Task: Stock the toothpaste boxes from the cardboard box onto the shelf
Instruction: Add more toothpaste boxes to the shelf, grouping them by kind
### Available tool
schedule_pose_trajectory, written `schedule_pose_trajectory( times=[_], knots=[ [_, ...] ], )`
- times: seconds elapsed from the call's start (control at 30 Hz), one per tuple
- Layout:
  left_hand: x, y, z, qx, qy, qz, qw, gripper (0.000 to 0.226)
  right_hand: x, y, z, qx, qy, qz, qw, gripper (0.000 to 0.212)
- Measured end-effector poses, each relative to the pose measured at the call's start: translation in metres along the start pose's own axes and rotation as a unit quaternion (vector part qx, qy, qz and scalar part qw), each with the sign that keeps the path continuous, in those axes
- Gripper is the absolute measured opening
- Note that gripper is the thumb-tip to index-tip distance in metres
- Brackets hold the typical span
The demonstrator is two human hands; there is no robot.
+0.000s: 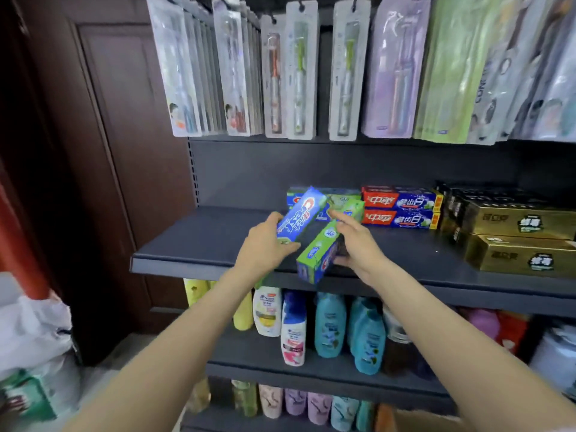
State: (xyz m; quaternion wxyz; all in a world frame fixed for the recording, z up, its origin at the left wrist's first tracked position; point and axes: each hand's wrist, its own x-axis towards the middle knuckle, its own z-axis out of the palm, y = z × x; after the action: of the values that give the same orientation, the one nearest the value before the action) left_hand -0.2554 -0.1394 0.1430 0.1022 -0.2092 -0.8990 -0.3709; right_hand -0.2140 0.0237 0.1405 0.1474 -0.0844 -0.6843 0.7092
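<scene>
My left hand (265, 244) grips a blue and green toothpaste box (300, 215) that tilts up and to the right above the dark shelf (199, 241). My right hand (355, 241) holds a second box (318, 254), green side up, angled over the shelf's front edge. Behind them, more boxes of the same kind (346, 202) lie at the back of the shelf. The cardboard box (420, 420) shows only as a brown corner at the bottom right.
Red and blue toothpaste boxes (402, 210) and gold boxes (514, 238) fill the shelf's right side. Toothbrush packs (299, 73) hang above. Shampoo bottles (330, 325) stand on the shelf below. A white bag (31, 332) lies on the floor at the left.
</scene>
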Motion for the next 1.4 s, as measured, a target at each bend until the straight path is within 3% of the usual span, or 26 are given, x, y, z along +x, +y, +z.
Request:
schedule_pose_trajectory(
  times=[0.27,0.47,0.53,0.57,0.6,0.67,0.7,0.87,0.97,1.07,1.17,1.27,1.33,1.4],
  knots=[
    [0.069,-0.034,-0.022,0.022,0.010,0.017,1.000,0.045,0.068,0.006,0.030,0.007,0.072,0.089,0.993,0.041],
    [0.121,-0.046,-0.009,0.034,-0.020,0.037,0.999,0.043,0.131,0.022,0.034,0.068,0.135,0.051,0.987,0.047],
    [0.137,-0.050,-0.003,0.043,-0.027,0.043,0.998,0.045,0.152,0.028,0.031,-0.004,0.157,0.032,0.987,0.050],
    [0.145,-0.052,0.001,0.047,-0.029,0.043,0.998,0.046,0.159,0.030,0.029,-0.113,0.164,0.018,0.980,0.050],
    [0.152,-0.055,0.004,0.049,-0.030,0.043,0.997,0.047,0.164,0.032,0.026,-0.265,0.155,0.011,0.952,0.049],
    [0.163,-0.059,0.011,0.055,-0.034,0.046,0.997,0.048,0.169,0.033,0.020,-0.539,0.143,-0.003,0.830,0.044],
    [0.168,-0.061,0.014,0.059,-0.039,0.048,0.996,0.048,0.170,0.032,0.018,-0.611,0.136,-0.015,0.780,0.040],
    [0.183,-0.065,0.019,0.085,-0.073,0.074,0.991,0.052,0.180,0.034,0.019,-0.731,0.088,-0.120,0.666,0.039],
    [0.191,-0.070,0.017,0.091,-0.077,0.090,0.989,0.053,0.185,0.032,0.021,-0.753,0.080,-0.128,0.640,0.037],
    [0.195,-0.070,0.014,0.102,-0.079,0.114,0.985,0.057,0.188,0.030,0.023,-0.732,0.083,-0.112,0.667,0.038],
    [0.199,-0.069,0.015,0.110,-0.079,0.133,0.982,0.059,0.183,0.025,0.022,-0.625,0.120,-0.091,0.766,0.037],
    [0.200,-0.062,0.017,0.118,-0.068,0.145,0.980,0.060,0.174,0.017,0.018,-0.534,0.194,-0.144,0.810,0.042],
    [0.200,-0.056,0.022,0.106,-0.059,0.140,0.983,0.060,0.174,0.014,0.017,-0.420,0.179,-0.129,0.880,0.054],
    [0.201,-0.047,0.030,0.039,-0.052,0.117,0.991,0.060,0.174,0.010,0.024,-0.240,0.113,-0.052,0.963,0.056]
  ],
)
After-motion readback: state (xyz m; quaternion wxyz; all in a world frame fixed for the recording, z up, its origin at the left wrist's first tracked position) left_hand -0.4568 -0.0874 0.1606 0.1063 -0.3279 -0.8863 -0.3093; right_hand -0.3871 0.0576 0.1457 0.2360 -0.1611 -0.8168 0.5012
